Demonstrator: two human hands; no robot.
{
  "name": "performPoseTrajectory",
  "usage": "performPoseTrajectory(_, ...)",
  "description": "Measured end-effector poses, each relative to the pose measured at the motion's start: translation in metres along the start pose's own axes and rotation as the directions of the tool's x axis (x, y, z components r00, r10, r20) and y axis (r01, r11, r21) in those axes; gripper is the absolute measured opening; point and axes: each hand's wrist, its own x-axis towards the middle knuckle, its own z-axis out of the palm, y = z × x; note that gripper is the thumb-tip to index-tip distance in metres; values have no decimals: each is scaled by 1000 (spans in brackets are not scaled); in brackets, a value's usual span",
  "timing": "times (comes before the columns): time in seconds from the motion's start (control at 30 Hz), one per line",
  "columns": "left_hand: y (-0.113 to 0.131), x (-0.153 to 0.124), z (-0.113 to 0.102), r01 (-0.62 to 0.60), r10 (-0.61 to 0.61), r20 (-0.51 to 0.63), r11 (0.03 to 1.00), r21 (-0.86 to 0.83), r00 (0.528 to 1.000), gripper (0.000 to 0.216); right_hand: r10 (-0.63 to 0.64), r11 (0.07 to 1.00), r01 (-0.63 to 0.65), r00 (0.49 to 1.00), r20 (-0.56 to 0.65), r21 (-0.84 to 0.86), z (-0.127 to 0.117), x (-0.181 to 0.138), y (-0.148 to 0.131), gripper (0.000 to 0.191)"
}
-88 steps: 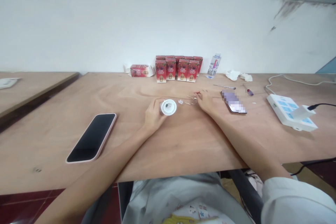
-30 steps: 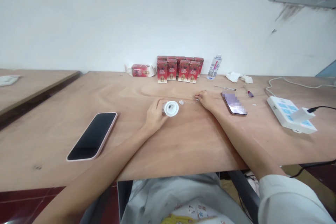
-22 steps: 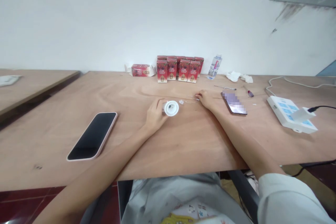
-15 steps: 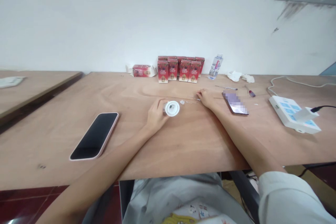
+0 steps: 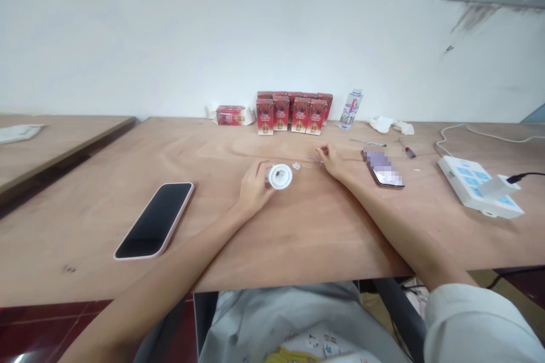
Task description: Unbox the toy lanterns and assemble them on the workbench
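My left hand [image 5: 253, 186] is closed round a small white round part [image 5: 280, 176] that rests on the wooden table [image 5: 298, 227], with its open face turned toward me. My right hand [image 5: 331, 160] lies farther back, fingers pinched on a thin metal piece [image 5: 313, 157] too small to name. A tiny clear bit [image 5: 296, 166] lies between the two hands.
A black phone in a pink case [image 5: 155, 219] lies at the left. A second phone [image 5: 382, 167], a white power strip [image 5: 479, 186] with a plug, a screwdriver [image 5: 407, 151], red boxes [image 5: 292, 112], a bottle [image 5: 349, 108] and crumpled tissue [image 5: 389, 123] sit toward the back and right.
My right hand's fingers have lifted slightly and pinched the thin metal piece. My left hand has tilted the white round part a little and stays put.
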Motion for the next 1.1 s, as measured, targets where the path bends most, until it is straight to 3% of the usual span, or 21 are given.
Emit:
performPoseTrajectory(0.13,0,0,-1,5,-5,2,1000,4,1000,33,-15,963,31,998,-62,269,6,-22,-47,28)
performPoseTrajectory(0.23,1,1,-2,23,-23,14,1000,0,1000,34,-169,899,182,983,-68,397,9,-43,-92,26)
performPoseTrajectory(0.37,2,1,-1,61,-61,4,998,15,998,33,-354,827,384,923,-150,411,8,-65,-130,16)
performPoseTrajectory(0.6,4,1,0,108,-106,-27,993,53,994,35,-434,819,461,887,-156,342,6,-71,-131,13)
performPoseTrajectory(0.87,5,2,-1,141,-140,-29,988,65,990,34,-511,799,560,824,-245,218,5,-70,-133,12)
performPoseTrajectory(1.1,6,2,-3,145,-144,-20,988,56,989,33,-514,803,558,827,-229,212,2,-72,-135,15)
